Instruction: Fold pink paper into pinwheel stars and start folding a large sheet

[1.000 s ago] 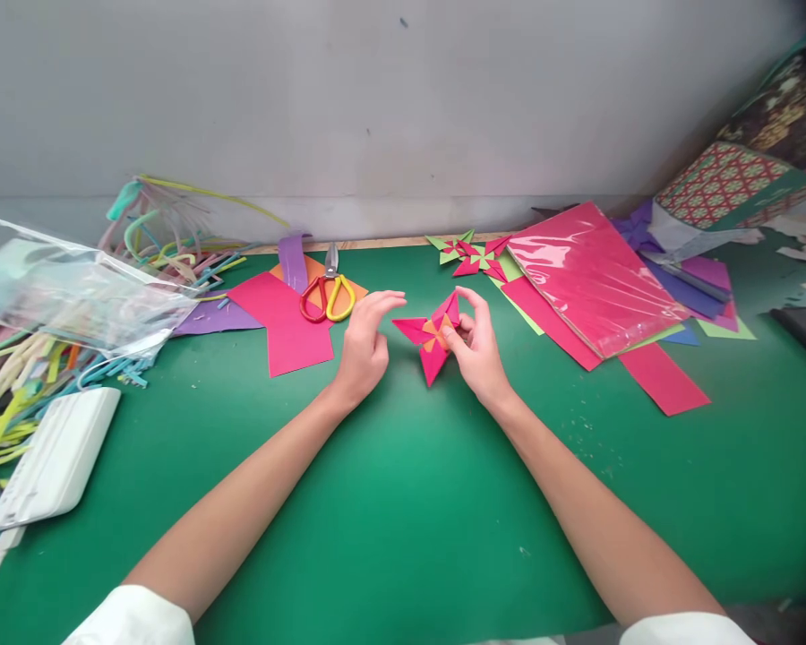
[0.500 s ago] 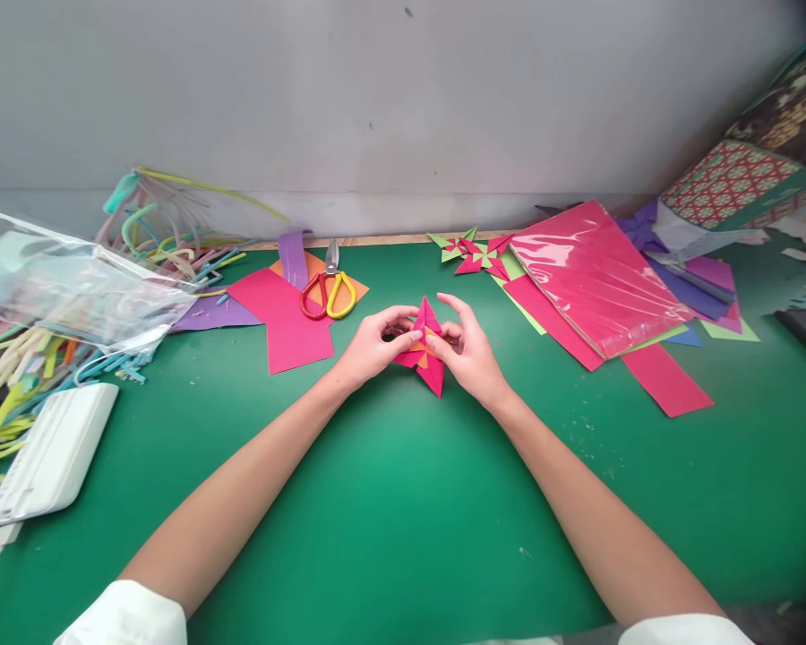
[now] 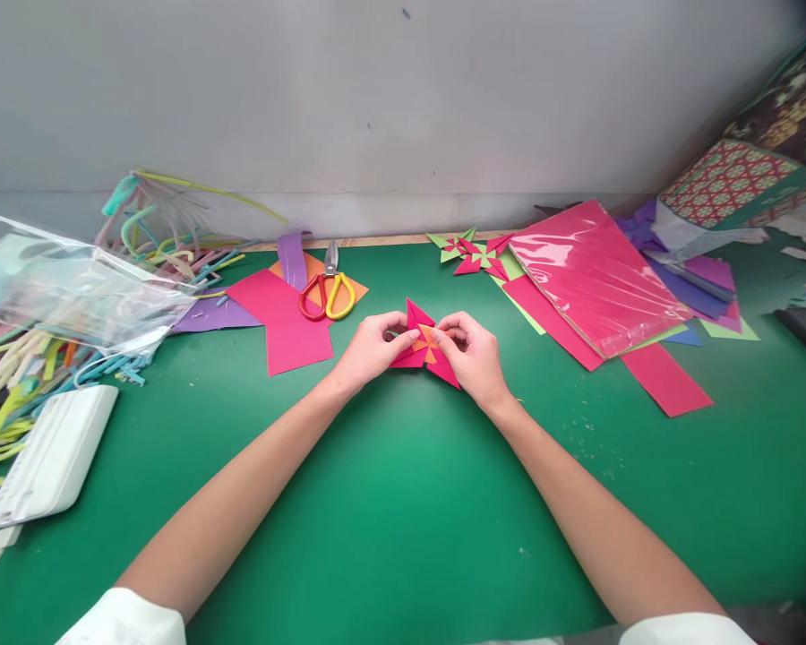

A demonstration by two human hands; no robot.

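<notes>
A pink and orange origami star [image 3: 419, 313] is held between both hands above the green table [image 3: 369, 502]. My left hand [image 3: 374, 345] pinches its left side, thumb on top near the orange centre. On the star's right side, my right hand [image 3: 474, 355] grips with thumb and curled fingers, covering that point. The upper and lower points stick out between the hands. Scissors [image 3: 329, 282] with one red and one yellow handle lie beyond my left hand, on orange and pink paper [image 3: 298, 348].
Finished paper stars [image 3: 482, 258] lie at the back. Right of them, a plastic-wrapped pink paper pack [image 3: 597, 278] rests on coloured sheets. At left are a white power bank [image 3: 54, 452], a clear plastic bag [image 3: 73, 278] and many coloured strips [image 3: 6, 403]. A grey wall [image 3: 376, 98] rises behind.
The star has turned counterclockwise, its top point swinging left and its bottom point right. My right hand's raised index finger has curled down onto the star.
</notes>
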